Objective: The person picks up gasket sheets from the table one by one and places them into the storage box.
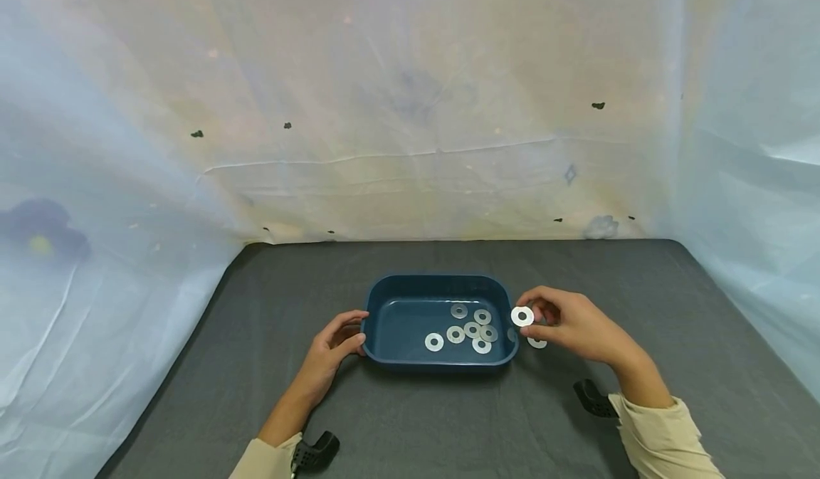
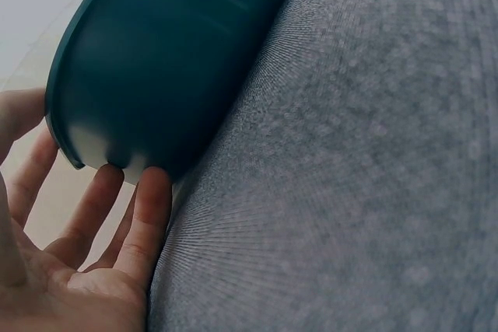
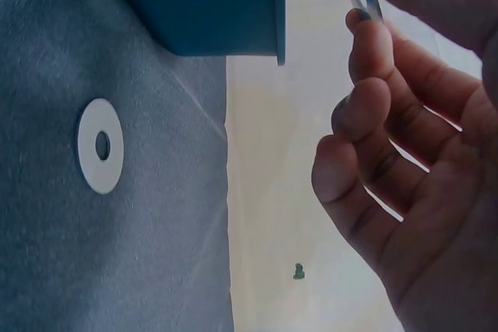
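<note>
A flat metal washer (image 1: 522,316) is pinched between the thumb and index finger of my right hand (image 1: 579,322), just over the right end of a dark blue tray (image 1: 397,315). In the right wrist view this washer shows edge-on between the fingertips. Another washer (image 3: 113,161) lies on the cloth beside the tray, partly below my right hand. My left hand (image 1: 329,347) rests at the tray's left end, fingertips touching the outer wall and thumb at the rim. Inside the tray, several washers (image 1: 434,341) lie flat towards the right half, some overlapping.
A dark grey cloth (image 1: 448,422) covers the table. Pale patterned curtains (image 1: 435,95) hang behind it and along both sides. A black wrist mount (image 1: 315,452) sits by the left sleeve, and another black mount (image 1: 594,398) by the right sleeve.
</note>
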Tool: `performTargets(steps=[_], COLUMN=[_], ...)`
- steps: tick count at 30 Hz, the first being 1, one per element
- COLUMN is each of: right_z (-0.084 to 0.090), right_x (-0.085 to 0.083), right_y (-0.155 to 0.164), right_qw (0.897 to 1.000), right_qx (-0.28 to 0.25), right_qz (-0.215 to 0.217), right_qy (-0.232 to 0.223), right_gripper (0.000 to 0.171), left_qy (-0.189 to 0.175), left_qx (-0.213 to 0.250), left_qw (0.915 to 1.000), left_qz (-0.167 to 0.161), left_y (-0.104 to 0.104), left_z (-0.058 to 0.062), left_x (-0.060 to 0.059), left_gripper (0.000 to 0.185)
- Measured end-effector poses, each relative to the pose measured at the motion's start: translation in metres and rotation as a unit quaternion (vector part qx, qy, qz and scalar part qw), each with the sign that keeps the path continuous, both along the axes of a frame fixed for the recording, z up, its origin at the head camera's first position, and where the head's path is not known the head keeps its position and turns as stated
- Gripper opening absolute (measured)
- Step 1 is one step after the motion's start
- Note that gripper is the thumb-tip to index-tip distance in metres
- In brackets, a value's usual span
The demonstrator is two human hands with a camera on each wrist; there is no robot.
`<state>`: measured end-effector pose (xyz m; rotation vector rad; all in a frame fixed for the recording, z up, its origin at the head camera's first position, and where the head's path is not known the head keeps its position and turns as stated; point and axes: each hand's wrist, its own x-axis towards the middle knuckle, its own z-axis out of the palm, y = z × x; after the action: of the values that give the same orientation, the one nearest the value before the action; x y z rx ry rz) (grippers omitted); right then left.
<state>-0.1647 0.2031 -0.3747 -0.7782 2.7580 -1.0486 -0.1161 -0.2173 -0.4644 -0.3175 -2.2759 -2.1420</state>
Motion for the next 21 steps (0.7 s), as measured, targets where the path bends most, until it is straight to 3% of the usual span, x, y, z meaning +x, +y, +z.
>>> performTargets(steps=[21], right_z=[0.000], right_x=[-0.004], right_y=[-0.020], right_qw=[0.999], right_qx=[-0.019], right_qz=[0.032], right_qy=[0.004], right_gripper=[0.032], left_qy=[-0.004], left_qx=[0.001], left_qw=[1.0000], left_qz=[0.002], left_y=[0.001], left_z=[0.000], left_x=[-0.001], left_gripper=[0.043])
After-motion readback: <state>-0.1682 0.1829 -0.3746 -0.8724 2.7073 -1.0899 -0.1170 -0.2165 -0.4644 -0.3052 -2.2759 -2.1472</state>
